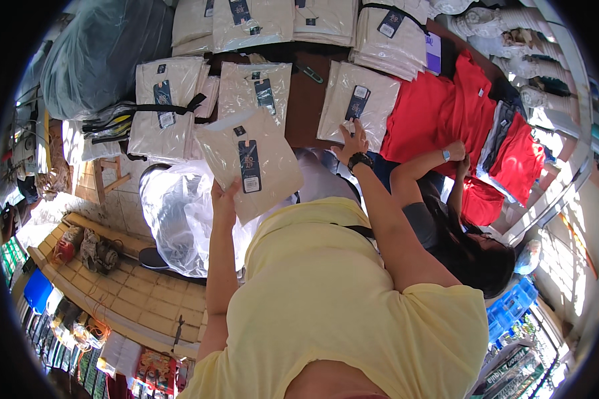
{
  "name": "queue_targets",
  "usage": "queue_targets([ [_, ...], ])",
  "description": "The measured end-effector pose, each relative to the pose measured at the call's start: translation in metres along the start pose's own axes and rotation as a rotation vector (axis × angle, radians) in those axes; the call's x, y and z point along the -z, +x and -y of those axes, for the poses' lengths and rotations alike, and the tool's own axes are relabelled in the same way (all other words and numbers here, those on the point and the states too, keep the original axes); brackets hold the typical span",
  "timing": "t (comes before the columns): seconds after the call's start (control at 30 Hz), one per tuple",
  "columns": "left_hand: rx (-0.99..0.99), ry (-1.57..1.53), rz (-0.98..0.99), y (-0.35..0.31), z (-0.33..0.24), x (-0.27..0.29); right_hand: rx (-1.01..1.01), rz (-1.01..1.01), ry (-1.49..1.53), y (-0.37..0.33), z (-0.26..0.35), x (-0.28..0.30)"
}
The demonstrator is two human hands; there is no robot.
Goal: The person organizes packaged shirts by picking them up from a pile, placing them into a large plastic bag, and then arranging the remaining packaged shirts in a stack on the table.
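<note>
My left hand [226,196] grips the lower left edge of a cream folded garment in a clear plastic bag [273,156], with a dark hang tag on its front. It is held up over the near edge of the brown table [304,110]. My right hand [354,143], a dark bracelet at its wrist, lies with fingers spread on the lower part of a stack of similar bagged garments [339,93]. Behind the held garment lies another bagged stack [246,76]. To its left, a stack tied with a black strap [156,133] sits on the table.
More bagged stacks [253,30] line the far side. At right, a co-worker [439,226] handles red garments [439,110]. A green-handled cutter [309,73] lies mid-table. A big grey plastic bag [106,60] stands far left; clear plastic [180,219] covers something below the table edge.
</note>
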State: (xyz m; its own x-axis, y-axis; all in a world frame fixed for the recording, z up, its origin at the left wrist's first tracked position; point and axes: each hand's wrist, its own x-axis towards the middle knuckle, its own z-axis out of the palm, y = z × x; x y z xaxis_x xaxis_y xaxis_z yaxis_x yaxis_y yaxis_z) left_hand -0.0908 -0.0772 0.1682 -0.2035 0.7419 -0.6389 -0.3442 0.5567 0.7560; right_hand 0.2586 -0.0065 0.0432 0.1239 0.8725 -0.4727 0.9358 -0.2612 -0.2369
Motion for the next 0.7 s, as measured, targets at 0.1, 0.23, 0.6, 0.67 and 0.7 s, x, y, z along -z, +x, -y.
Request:
queue_targets([
  [0.1, 0.005, -0.004, 0.042, 0.002, 0.0, -0.006, 0.005, -0.003, -0.053, 0.001, 0.001, 0.002],
  [0.23, 0.011, -0.037, 0.128, 0.014, 0.001, -0.023, 0.084, -0.176, 0.147, -0.006, 0.018, 0.012],
  [0.6, 0.181, -0.013, 0.387, 0.057, 0.007, -0.078, -0.102, 0.402, 1.401, -0.026, 0.036, 0.032],
  [0.67, 0.189, 0.014, 0.419, 0.056, 0.007, -0.091, -0.136, 0.357, 1.478, -0.031, 0.024, 0.029],
  [0.7, 0.181, 0.033, 0.435, 0.057, 0.01, -0.094, -0.165, 0.353, 1.508, -0.034, 0.021, 0.032],
])
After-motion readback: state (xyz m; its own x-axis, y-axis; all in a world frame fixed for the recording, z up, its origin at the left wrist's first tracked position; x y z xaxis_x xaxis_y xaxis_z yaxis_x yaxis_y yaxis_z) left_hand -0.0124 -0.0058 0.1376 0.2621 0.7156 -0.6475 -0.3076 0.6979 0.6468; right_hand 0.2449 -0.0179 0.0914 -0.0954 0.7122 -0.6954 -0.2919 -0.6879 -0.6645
